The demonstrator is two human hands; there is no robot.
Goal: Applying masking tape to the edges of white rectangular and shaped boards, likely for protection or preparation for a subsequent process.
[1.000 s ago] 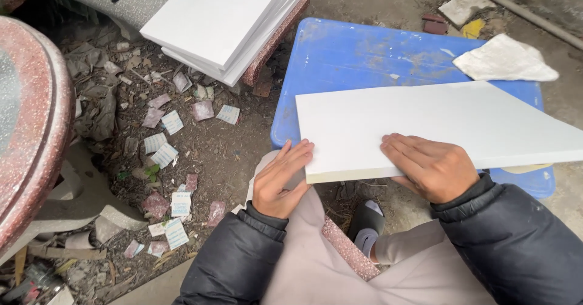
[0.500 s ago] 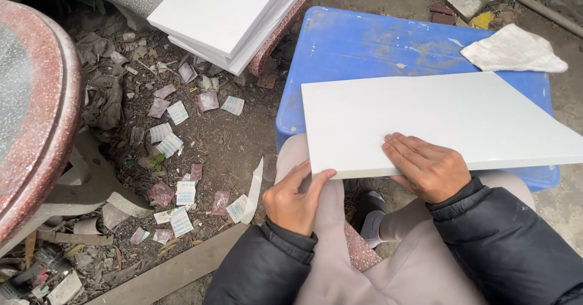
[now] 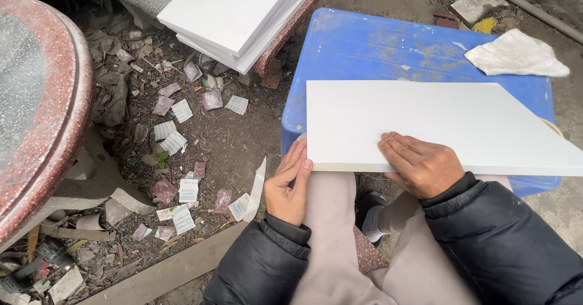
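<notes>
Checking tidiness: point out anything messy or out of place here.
Small paper slips lie scattered over the dirt left of the blue tub. The white board overhangs the tub's near edge, steadied by the left hand and right hand.

Soft, even daylight, faint shadows, sharp focus, slight bending at edges.

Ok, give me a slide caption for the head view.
Both hands, left hand and right hand, steady a white tile on a blue tub.

dirt ground [image 3: 243, 141] littered with paper scraps | red speckled stone table [image 3: 54, 117] | daylight
</notes>
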